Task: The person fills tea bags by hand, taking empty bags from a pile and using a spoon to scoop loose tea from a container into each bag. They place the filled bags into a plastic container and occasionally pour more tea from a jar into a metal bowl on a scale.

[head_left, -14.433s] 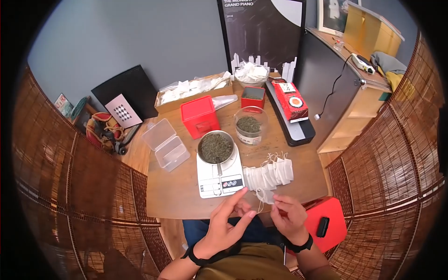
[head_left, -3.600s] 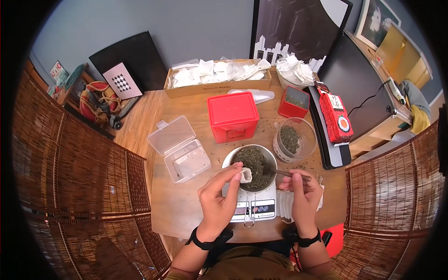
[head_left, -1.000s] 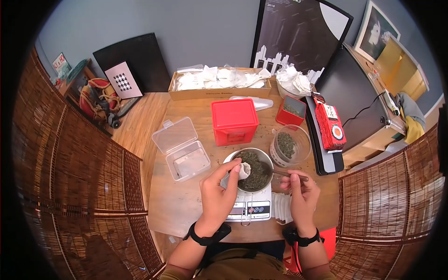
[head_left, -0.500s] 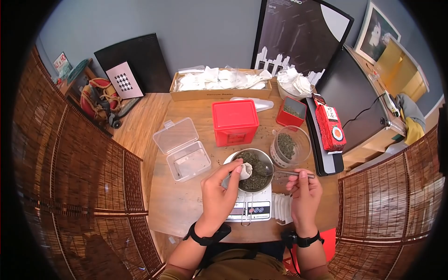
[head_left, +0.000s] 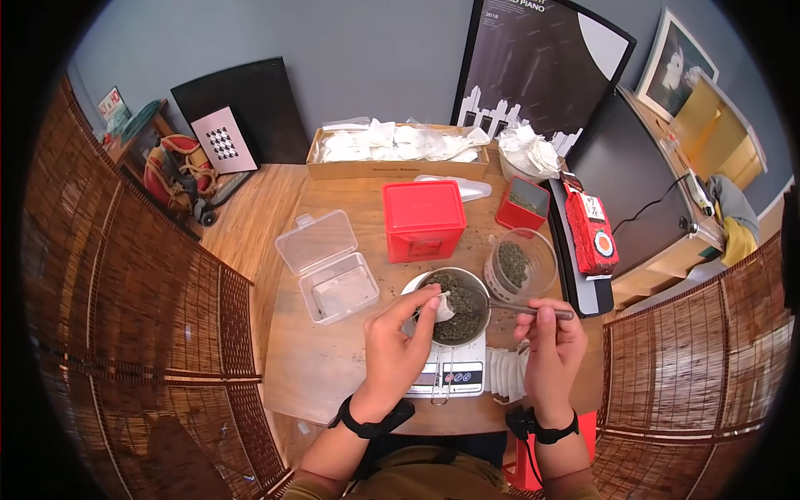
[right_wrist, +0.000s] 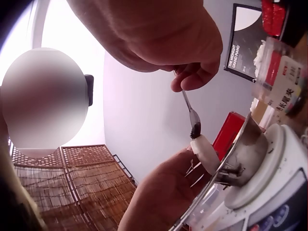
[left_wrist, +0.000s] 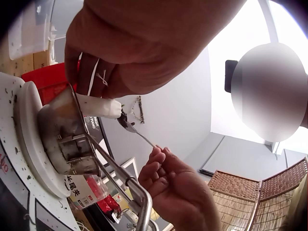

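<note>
My left hand (head_left: 398, 350) pinches a small white bag (head_left: 444, 308) over a metal bowl (head_left: 461, 332) of dried green leaves, which stands on a white scale (head_left: 467, 379). In my right hand (head_left: 554, 354) is the handle of a spoon (head_left: 521, 309). Dark leaves lie on the spoon's tip (right_wrist: 195, 129), right at the mouth of the white bag (right_wrist: 206, 153) in the right wrist view. The left wrist view shows the bag (left_wrist: 98, 107) above the bowl's rim, with a knotted string by the left fingers.
Behind the bowl stand a red box (head_left: 423, 218) and a clear tub of leaves (head_left: 521, 265). An open plastic case (head_left: 337, 287) lies to the left. White bags (head_left: 504, 375) are lined up beside the scale. A long carton (head_left: 396, 167) sits at the back.
Since a second ago, the spoon has risen out of the leaves toward the bag, and the right hand has shifted slightly right. Earlier, the bowl was fuller and no spoon was held.
</note>
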Available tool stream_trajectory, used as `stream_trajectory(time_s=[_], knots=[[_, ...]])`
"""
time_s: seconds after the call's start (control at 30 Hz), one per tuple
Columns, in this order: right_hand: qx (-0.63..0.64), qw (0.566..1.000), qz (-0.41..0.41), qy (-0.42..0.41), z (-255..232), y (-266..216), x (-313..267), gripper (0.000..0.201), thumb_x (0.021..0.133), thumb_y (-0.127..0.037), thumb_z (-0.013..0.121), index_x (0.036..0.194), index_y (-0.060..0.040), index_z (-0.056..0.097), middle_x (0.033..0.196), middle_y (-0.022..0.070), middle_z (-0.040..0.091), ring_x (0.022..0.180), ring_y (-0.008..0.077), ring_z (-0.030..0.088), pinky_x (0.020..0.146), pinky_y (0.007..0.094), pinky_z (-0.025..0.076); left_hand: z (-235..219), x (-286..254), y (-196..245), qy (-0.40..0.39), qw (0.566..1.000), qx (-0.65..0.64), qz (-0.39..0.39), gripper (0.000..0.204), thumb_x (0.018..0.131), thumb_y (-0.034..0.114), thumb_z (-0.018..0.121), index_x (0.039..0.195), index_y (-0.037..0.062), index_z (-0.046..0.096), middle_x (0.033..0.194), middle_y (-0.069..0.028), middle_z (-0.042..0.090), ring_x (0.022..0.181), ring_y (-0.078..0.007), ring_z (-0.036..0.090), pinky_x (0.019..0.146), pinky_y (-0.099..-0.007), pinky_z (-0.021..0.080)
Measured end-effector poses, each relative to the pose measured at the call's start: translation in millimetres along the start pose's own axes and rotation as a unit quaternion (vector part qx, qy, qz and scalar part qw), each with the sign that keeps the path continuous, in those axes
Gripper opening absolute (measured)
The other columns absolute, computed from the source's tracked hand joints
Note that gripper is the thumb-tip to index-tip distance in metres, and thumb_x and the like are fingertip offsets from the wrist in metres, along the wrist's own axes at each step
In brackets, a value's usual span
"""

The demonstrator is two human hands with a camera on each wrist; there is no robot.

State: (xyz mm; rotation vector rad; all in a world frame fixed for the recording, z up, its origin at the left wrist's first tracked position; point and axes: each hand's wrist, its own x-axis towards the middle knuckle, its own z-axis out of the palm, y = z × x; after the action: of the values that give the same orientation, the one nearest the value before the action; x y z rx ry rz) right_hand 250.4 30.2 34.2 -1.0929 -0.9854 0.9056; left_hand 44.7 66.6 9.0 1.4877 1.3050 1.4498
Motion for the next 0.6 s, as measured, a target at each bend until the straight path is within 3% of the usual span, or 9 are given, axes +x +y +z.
stream_trajectory(time_s=[0.4, 0.47, 0.5, 0.57, 0.6], knots=[[-0.155, 0.976, -0.145, -0.057, 7, -10, -15, 0.018, 0.112, -0.007, 0.062, 0.123, 0.0060, 0.069, 0.103, 0.0140, 0.072, 0.085, 0.0171, 0.072, 0.078, 0.0290, 0.058, -1, 1, 1, -0.005, 1.000, 0.001, -0.014, 0.018, 0.103, 0.005, 0.073, 0.117, -0.0042, 0.080, 0.115, -0.0226, 0.082, 0.109, -0.0319, 0.081, 0.095, -0.0374, 0.061], [-0.161, 0.970, -0.172, -0.060, 7, -10, -15, 0.017, 0.110, -0.004, 0.063, 0.122, 0.0071, 0.070, 0.102, 0.0155, 0.072, 0.085, 0.0177, 0.073, 0.077, 0.0293, 0.060, 0, 1, 0, 0.004, 1.000, 0.006, -0.004, 0.019, 0.103, 0.004, 0.073, 0.119, -0.0019, 0.082, 0.109, -0.0169, 0.084, 0.097, -0.0168, 0.079, 0.087, -0.0311, 0.059], [-0.171, 0.965, -0.188, -0.069, 7, -10, -15, 0.016, 0.109, -0.002, 0.064, 0.121, 0.0070, 0.070, 0.101, 0.0160, 0.072, 0.085, 0.0183, 0.073, 0.077, 0.0297, 0.060, 0, 1, 0, 0.004, 1.000, 0.006, -0.004, 0.019, 0.103, 0.004, 0.073, 0.119, -0.0019, 0.082, 0.109, -0.0169, 0.084, 0.097, -0.0168, 0.079, 0.087, -0.0311, 0.059], [-0.181, 0.959, -0.203, -0.079, 7, -10, -16, 0.015, 0.108, 0.000, 0.064, 0.120, 0.0069, 0.071, 0.100, 0.0166, 0.073, 0.085, 0.0189, 0.074, 0.077, 0.0301, 0.059, -1, 1, 0, -0.007, 1.000, 0.002, -0.020, 0.019, 0.103, 0.006, 0.073, 0.118, -0.0034, 0.080, 0.114, -0.0214, 0.082, 0.108, -0.0298, 0.081, 0.091, -0.0360, 0.061], [-0.183, 0.957, -0.210, -0.078, 6, -9, -17, 0.015, 0.108, 0.001, 0.064, 0.119, 0.0071, 0.071, 0.100, 0.0169, 0.074, 0.086, 0.0194, 0.074, 0.077, 0.0302, 0.059, -2, 1, 1, -0.007, 1.000, 0.002, -0.020, 0.019, 0.103, 0.006, 0.073, 0.118, -0.0034, 0.080, 0.114, -0.0214, 0.082, 0.108, -0.0298, 0.081, 0.091, -0.0360, 0.061]])
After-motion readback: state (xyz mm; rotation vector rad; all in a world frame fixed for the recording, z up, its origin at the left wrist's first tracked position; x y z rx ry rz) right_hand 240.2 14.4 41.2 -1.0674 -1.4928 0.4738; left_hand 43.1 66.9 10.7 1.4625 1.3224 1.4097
